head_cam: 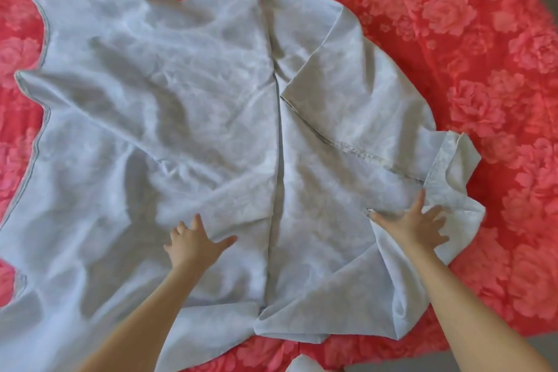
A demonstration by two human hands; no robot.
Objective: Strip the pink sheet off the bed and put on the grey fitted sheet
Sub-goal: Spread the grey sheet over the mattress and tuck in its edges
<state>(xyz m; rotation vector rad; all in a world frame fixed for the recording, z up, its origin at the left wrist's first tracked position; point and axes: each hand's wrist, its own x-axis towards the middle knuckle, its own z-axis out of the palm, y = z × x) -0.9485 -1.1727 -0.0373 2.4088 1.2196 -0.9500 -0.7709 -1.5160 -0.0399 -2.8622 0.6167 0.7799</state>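
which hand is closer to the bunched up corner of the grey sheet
Right. The right hand lies spread with its fingers at the bunched corner; the left hand presses the grey sheet across the centre fold, well away from it.

The pink sheet (453,24), printed with large roses, covers all you can see of your bed (483,323). It shows from 12 round to 5 o'clock and again in patches at 9 o'clock. On it lies the grey fitted sheet (151,100), wrinkled, filling the middle and running out of view at 7 and 8 o'clock. A straight crease or edge crosses it from 12 to 6 o'clock. Between 3 and 4 o'clock a corner is folded back, its stitched hem showing. A small pale scrap (302,365) sits at 6 o'clock, cut off.
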